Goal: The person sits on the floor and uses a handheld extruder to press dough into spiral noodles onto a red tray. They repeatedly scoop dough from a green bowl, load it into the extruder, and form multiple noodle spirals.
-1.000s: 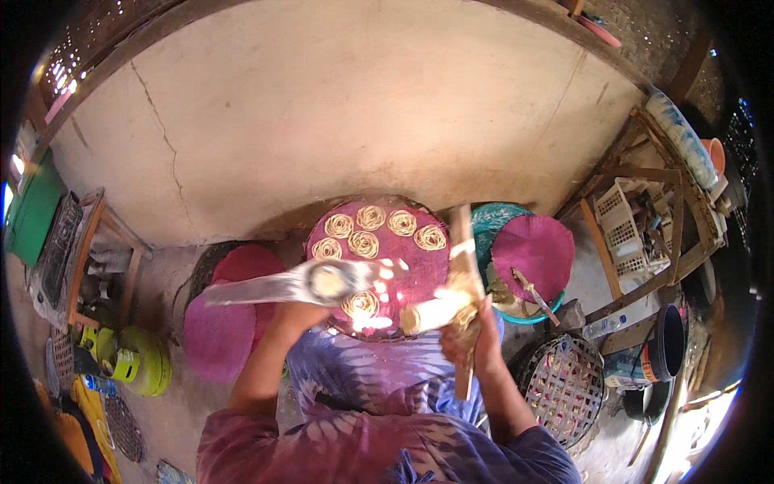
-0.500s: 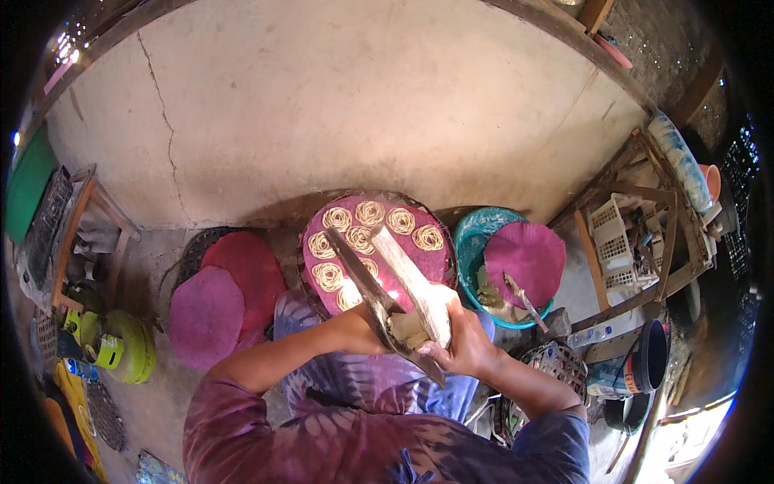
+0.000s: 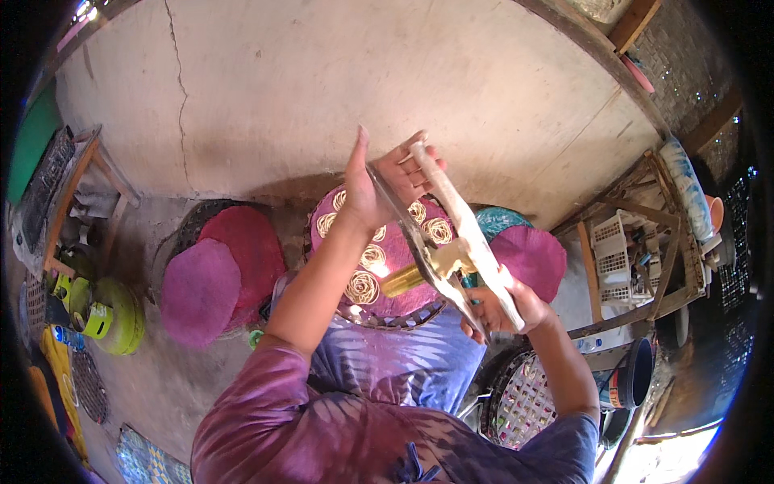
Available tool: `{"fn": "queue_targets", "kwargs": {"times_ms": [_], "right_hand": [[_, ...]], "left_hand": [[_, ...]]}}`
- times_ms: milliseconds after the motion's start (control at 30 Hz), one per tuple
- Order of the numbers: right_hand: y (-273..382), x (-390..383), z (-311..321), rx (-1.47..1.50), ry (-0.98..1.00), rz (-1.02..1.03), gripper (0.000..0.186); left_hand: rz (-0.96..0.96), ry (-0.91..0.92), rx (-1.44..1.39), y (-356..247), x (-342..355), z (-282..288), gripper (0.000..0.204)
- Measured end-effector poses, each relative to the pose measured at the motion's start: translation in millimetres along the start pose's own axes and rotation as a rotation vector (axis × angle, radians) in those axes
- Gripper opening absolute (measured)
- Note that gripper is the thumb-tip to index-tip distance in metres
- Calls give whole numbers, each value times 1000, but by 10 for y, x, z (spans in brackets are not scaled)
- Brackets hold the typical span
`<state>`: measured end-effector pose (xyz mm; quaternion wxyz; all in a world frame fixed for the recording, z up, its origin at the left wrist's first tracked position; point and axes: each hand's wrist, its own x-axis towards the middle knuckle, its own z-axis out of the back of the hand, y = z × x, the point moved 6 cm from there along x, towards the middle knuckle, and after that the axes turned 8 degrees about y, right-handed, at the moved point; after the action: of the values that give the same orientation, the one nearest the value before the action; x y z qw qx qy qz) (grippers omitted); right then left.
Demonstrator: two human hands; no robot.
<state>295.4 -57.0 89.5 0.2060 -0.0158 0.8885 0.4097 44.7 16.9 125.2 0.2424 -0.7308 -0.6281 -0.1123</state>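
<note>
A wooden hand press with two long bars, one pale (image 3: 459, 211) and one dark (image 3: 409, 224), slants over a round tray. Pale dough-like stuff (image 3: 450, 258) shows between the bars, and a brass-coloured cylinder (image 3: 402, 281) juts out to the left below them. My left hand (image 3: 385, 184) is at the far ends of the bars, thumb raised and fingers stretched out, touching them. Around the near end, my right hand (image 3: 509, 302) is closed. Beneath, coiled noodle-like nests (image 3: 362, 287) lie on the tray's purple cloth (image 3: 397, 305); the press and my arms hide part of it.
Right of the tray stands a teal basin (image 3: 501, 216) with a magenta round mat (image 3: 528, 260) over it. Pink (image 3: 201, 292) and red (image 3: 251, 242) round mats lie at left, near a green gas cylinder (image 3: 119, 319). A wall (image 3: 339, 89) rises behind; a wooden rack (image 3: 588, 270) is at right.
The press has moved right, and its bars, earlier spread in a V, now run nearly parallel. My left hand has shifted to their far ends. The brass-coloured cylinder has come into view.
</note>
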Motion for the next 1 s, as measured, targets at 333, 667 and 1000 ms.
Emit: {"fn": "queue_targets", "kwargs": {"times_ms": [333,667,1000], "right_hand": [[-88,284,452,-496,-377,-375,83],[-41,-31,413,-474,-528,-396,77],[-277,45,315,-371,-353,-201,69]], "left_hand": [[-245,-353,-198,281,-368,1588,52],[-277,-464,-116,328,-357,1166,46],[-223,-402,-163,337,-452,1192,47]]}}
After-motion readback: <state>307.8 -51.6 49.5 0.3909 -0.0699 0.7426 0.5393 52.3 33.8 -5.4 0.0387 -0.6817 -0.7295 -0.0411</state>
